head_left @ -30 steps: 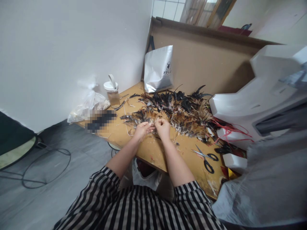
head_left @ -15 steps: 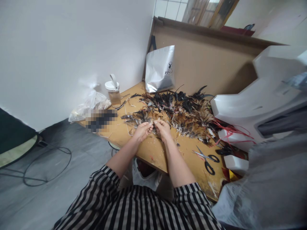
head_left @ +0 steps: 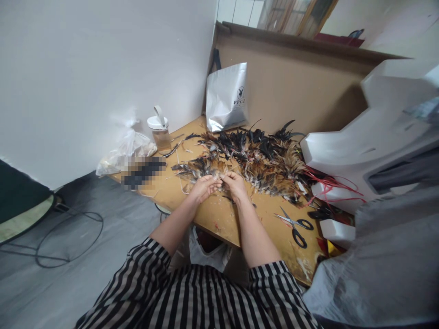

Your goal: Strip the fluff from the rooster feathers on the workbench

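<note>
My left hand (head_left: 206,188) and my right hand (head_left: 234,185) meet fingertip to fingertip over the front of the wooden table. Both are closed in a pinch at the near edge of a bunch of brown and grey feathers (head_left: 200,167). Just what sits between the fingertips is too small to make out, though pale feather ends show there. Behind and to the right spreads a larger pile of brown and black feathers (head_left: 270,167). Scissors with black handles (head_left: 294,225) lie spread apart on the table, right of my right forearm.
A silver bag (head_left: 226,98) stands at the back against a cardboard panel (head_left: 291,82). On the left are a white-lidded jar (head_left: 161,135), a plastic bag (head_left: 132,145) and a blurred dark item (head_left: 143,173). White foam (head_left: 338,146) and red strings (head_left: 334,185) edge the right side.
Both hands stay pinched together at the feathers, with the fingers shifting slightly. The whole view has moved a little; the objects on the table lie as before.
</note>
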`<state>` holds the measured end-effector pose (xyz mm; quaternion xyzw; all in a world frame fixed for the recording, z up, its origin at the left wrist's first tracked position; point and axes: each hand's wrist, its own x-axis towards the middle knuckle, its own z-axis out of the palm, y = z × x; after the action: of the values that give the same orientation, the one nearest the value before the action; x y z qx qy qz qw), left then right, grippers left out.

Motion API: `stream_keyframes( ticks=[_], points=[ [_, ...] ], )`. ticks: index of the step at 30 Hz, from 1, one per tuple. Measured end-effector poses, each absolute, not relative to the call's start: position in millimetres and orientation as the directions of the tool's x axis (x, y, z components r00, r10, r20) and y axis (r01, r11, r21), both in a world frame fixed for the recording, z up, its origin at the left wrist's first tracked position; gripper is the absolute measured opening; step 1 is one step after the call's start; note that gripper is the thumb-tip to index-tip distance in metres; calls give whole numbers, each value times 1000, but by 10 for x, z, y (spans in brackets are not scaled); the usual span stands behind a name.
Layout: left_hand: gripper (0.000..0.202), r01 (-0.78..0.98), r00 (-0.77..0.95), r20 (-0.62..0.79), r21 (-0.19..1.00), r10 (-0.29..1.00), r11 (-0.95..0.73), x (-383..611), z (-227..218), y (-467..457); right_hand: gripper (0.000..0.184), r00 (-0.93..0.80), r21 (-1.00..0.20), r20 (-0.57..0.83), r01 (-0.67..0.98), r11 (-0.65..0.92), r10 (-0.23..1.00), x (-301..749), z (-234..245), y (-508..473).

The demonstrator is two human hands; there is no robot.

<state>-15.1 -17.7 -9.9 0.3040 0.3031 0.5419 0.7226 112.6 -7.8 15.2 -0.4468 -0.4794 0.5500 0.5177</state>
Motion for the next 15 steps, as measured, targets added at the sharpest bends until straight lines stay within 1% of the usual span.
stream_keyframes(
  ticks=[3, 9, 15],
  points=[
    [18, -591, 214, -105, 778, 971, 214, -149, -85, -181, 31, -57, -985, -20, -168, -29, 998, 1158, 176, -79],
    [21, -505, 228, -61, 846, 972, 172, -129, -55, -216, 31, -59, -980, -35, -192, -46, 998, 1157, 169, -79],
    [22, -407, 234, -44, 903, 971, 139, -98, -50, -232, 32, -32, -988, -40, -151, -45, 999, 1133, 156, -94]
  ],
)
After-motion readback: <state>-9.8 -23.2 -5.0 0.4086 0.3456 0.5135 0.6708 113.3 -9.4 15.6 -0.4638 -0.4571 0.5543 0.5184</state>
